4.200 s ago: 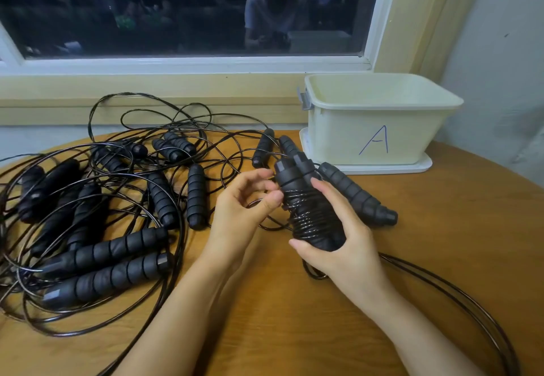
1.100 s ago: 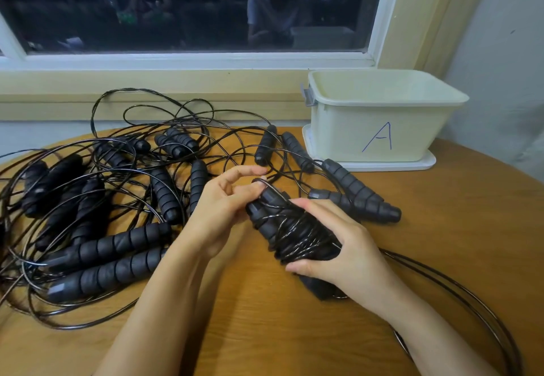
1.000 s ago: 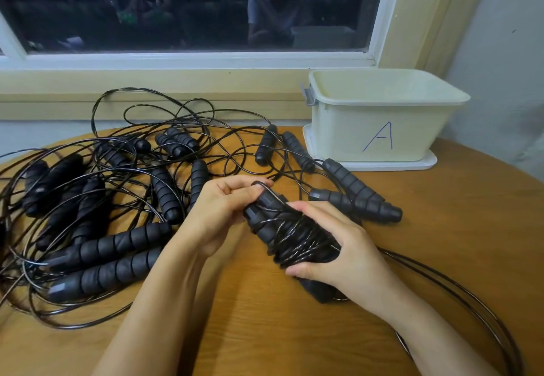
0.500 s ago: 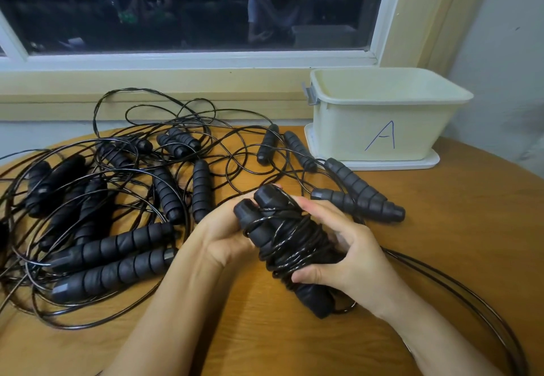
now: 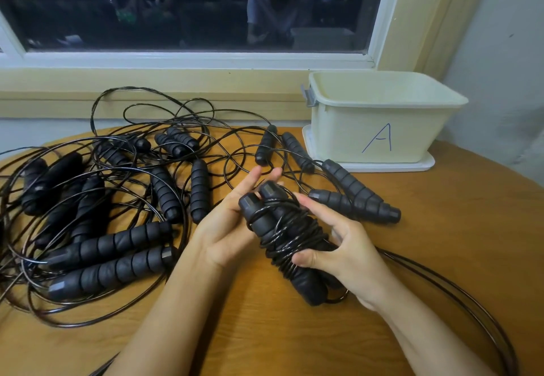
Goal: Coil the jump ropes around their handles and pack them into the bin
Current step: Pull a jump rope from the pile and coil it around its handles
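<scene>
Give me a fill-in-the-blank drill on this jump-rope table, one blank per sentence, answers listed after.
1. The bin bears the handwritten letter ____.
2. The hand that grips the coiled rope is the person's ____ one.
3. The loose ropes lie on the table to the ____ of the coiled rope.
4. The rope handles are all ____ in colour.
Missing words: A; right; left; black.

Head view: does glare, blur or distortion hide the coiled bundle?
Head view: the coiled bundle is sharp, small glints on it; head view, far left: the handles look soft; head view, top: the window mirrors a person, its upright frame leans.
</scene>
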